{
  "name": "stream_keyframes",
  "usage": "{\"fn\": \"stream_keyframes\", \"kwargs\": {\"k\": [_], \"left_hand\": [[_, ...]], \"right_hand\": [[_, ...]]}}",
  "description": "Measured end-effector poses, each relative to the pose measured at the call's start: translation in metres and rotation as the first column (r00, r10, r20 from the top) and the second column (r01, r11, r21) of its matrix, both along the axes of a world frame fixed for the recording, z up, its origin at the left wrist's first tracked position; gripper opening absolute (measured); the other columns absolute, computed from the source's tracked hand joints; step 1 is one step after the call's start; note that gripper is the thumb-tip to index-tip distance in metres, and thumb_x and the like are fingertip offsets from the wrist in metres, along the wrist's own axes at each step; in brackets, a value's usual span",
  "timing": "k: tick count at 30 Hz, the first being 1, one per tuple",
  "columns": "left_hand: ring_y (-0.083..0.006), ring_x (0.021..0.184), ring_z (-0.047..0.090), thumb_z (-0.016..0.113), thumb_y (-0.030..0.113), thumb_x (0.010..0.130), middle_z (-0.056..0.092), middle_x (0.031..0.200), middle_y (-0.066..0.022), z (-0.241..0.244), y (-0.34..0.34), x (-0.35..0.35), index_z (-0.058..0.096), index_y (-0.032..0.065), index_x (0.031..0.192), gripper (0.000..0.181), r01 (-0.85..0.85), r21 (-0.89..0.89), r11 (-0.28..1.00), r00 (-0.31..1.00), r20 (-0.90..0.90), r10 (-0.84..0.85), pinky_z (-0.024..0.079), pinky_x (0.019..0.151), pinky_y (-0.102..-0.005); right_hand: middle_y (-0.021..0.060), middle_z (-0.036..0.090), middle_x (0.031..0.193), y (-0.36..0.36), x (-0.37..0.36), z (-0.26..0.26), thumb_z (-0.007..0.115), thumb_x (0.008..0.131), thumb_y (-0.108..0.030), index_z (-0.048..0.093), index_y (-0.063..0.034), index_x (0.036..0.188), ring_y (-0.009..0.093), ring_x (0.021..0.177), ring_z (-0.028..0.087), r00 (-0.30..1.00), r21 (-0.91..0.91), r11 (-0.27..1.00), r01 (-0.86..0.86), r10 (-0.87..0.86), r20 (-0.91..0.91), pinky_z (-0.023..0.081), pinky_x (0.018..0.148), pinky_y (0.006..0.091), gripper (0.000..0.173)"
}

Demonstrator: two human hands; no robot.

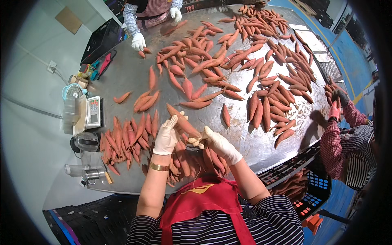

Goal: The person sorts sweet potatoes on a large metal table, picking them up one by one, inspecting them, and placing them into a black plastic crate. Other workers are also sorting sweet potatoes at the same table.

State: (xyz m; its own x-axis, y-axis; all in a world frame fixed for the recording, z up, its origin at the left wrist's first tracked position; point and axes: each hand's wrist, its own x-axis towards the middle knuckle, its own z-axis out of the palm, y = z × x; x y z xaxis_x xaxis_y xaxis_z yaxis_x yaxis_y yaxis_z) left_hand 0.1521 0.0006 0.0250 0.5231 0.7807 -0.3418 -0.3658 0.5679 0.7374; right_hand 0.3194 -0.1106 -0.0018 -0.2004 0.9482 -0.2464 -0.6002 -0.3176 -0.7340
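Both my hands wear whitish gloves and are raised above the near part of a metal table (122, 76). A long sweet potato (183, 121) slants between them, with my left hand (167, 134) gripping it along its upper left side. The fingers of my right hand (219, 143) are curled at its lower right end, where the fingertips of a glove also show; whether the right hand grips it cannot be made out. Beneath my hands lie many sweet potatoes (182, 159), partly hidden by my arms. Another pile of sweet potatoes (124, 136) lies left of my left hand.
More sweet potatoes (196, 58) spread across the table's middle and right. A digital scale (93, 112), a small fan (73, 91), a glass kettle (87, 141) and a metal cup (91, 174) line the left edge. Co-workers' gloved hands are at the far side and the right. Black crates (317, 190) stand below.
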Motion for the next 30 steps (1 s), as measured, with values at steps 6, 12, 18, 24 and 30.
{"fn": "stream_keyframes", "kwargs": {"k": [6,12,18,24,30], "left_hand": [[-0.0204,0.100,0.058,0.059,0.030,0.092,0.059,0.111,-0.0146,-0.010,-0.002,0.005,0.051,-0.0034,0.119,0.043,-0.018,-0.023,1.000,0.999,-0.032,0.017,0.046,0.091,-0.0325],[-0.0154,0.091,0.060,0.057,0.023,0.093,0.063,0.105,-0.0096,-0.007,-0.027,0.024,0.054,-0.0026,0.117,0.035,0.172,0.184,0.968,0.946,-0.306,-0.110,0.047,0.083,-0.0274],[-0.0092,0.087,0.059,0.053,0.022,0.096,0.063,0.106,-0.0058,-0.010,-0.028,0.023,0.057,0.0035,0.120,0.031,0.227,0.246,0.942,0.871,-0.484,-0.084,0.046,0.079,-0.0226],[-0.0080,0.085,0.059,0.051,0.023,0.096,0.063,0.106,-0.0048,-0.020,-0.027,0.015,0.055,0.0033,0.123,0.033,0.256,0.211,0.943,0.875,-0.466,-0.133,0.047,0.076,-0.0210],[-0.0075,0.084,0.060,0.050,0.023,0.097,0.063,0.105,-0.0050,-0.023,-0.027,0.010,0.053,0.0024,0.124,0.034,0.284,0.168,0.944,0.870,-0.459,-0.180,0.047,0.075,-0.0201]], "right_hand": [[0.0031,0.063,0.104,-0.003,0.006,0.000,0.041,0.098,-0.043,0.059,-0.0003,0.115,0.011,0.084,0.053,0.998,0.015,0.998,-0.057,0.057,0.009,0.041,0.081,0.0262,0.049],[-0.0021,0.059,0.092,-0.014,0.006,0.001,0.054,0.095,-0.034,0.058,-0.0031,0.115,0.006,0.079,0.050,0.981,-0.016,0.999,0.039,-0.035,0.189,0.042,0.074,0.0217,0.037],[0.0046,0.063,0.091,-0.066,0.033,-0.045,0.056,0.092,-0.032,0.057,0.0008,0.116,0.011,0.079,0.057,0.722,-0.193,0.930,0.312,-0.100,0.685,0.046,0.072,0.0251,0.041],[0.0245,0.064,0.091,-0.111,0.037,-0.071,0.058,0.086,-0.027,0.062,-0.0031,0.107,0.039,0.082,0.062,0.043,-0.126,0.880,0.458,0.119,0.992,0.049,0.074,0.0440,0.032],[0.0179,0.061,0.081,-0.113,0.040,-0.077,0.065,0.079,-0.026,0.062,-0.0075,0.095,0.036,0.077,0.060,-0.229,-0.016,0.976,0.215,0.067,0.971,0.050,0.067,0.0443,0.025]]}}
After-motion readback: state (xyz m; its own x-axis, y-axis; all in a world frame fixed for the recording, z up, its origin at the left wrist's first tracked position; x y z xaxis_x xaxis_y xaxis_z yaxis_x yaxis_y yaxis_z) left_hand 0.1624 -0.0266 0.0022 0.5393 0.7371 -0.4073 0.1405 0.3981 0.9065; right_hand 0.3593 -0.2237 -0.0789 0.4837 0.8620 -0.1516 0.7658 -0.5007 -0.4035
